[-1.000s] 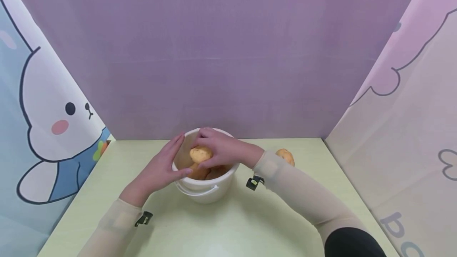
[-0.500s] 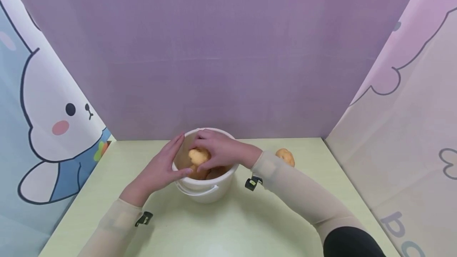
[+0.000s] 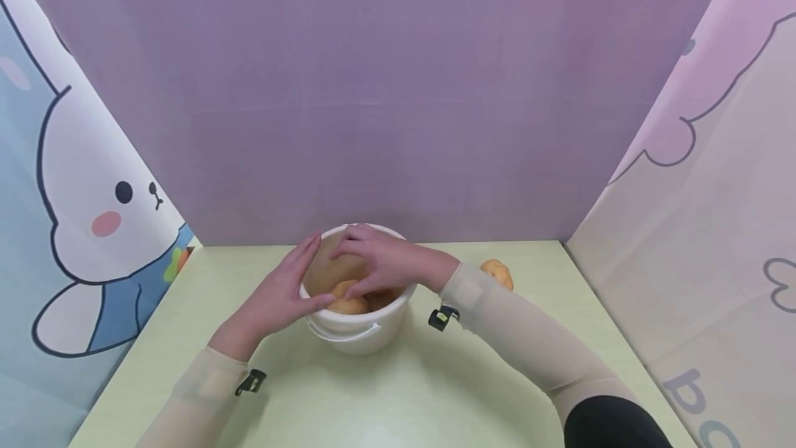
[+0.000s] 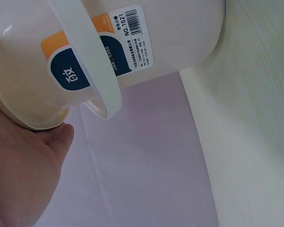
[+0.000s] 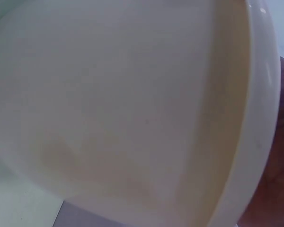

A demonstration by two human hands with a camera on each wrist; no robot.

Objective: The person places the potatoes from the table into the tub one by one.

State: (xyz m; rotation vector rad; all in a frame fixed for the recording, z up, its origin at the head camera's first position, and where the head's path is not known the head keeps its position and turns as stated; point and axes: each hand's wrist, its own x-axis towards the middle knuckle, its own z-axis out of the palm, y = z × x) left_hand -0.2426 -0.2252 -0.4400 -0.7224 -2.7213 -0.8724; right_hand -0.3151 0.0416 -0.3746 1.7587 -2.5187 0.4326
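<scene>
A white bucket [image 3: 356,330] stands upright on the table, its handle hanging at the front. My left hand [image 3: 286,296] rests along the bucket's left rim, fingers extended and thumb over the near edge. Inside, partly hidden by the hands, lies a potato [image 3: 348,301]. My right hand [image 3: 388,260] reaches over the right rim into the bucket, fingers and thumb spread apart with nothing visible between them. The left wrist view shows the bucket's label [image 4: 128,38] and part of the left hand; the outer bucket wall [image 5: 123,94] fills most of the right wrist view.
Another potato [image 3: 496,272] lies on the table right of the bucket, partly behind the right forearm. A purple cloth wall [image 3: 398,102] rises behind the pale table [image 3: 373,406]. Printed panels stand at the left and right sides.
A potato held in my right hand has gone down into the bucket, and the fingers have let go of it. The left hand keeps its place on the rim.
</scene>
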